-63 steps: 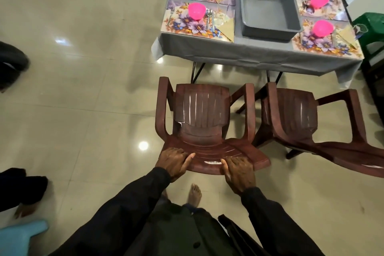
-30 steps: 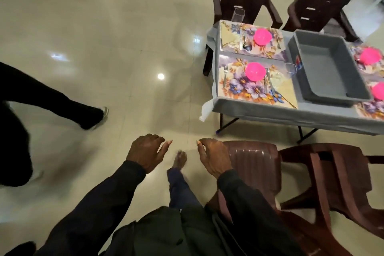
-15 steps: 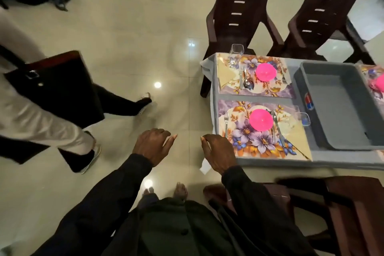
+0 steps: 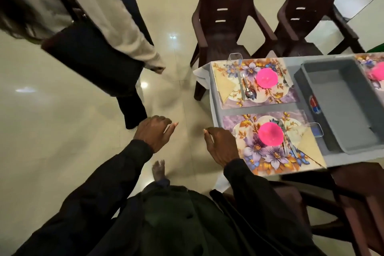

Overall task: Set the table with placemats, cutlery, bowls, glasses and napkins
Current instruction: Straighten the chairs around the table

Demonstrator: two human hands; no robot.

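A table under a grey cloth (image 4: 216, 110) carries floral placemats. The near placemat (image 4: 268, 156) holds a pink bowl (image 4: 270, 133), cutlery (image 4: 287, 141), a folded napkin (image 4: 309, 145) and a glass (image 4: 314, 130). The far placemat (image 4: 276, 97) has a pink bowl (image 4: 266, 78), a spoon (image 4: 248, 89), a napkin (image 4: 225, 87) and a glass (image 4: 234, 57). My left hand (image 4: 154, 134) hangs over the floor, fingers loosely curled, holding nothing. My right hand (image 4: 220, 144) hovers at the table's left edge, empty.
A grey tub (image 4: 340, 102) sits mid-table with another set placemat (image 4: 372, 68) beyond it. Brown chairs stand behind the table (image 4: 224, 16) (image 4: 307, 12) and one at my right (image 4: 342, 203). A person with a dark bag (image 4: 87, 52) walks past on the left.
I let go of the brown chair and stepped round to the table's left end; the view closed in on the table. A passer-by came in from the left.
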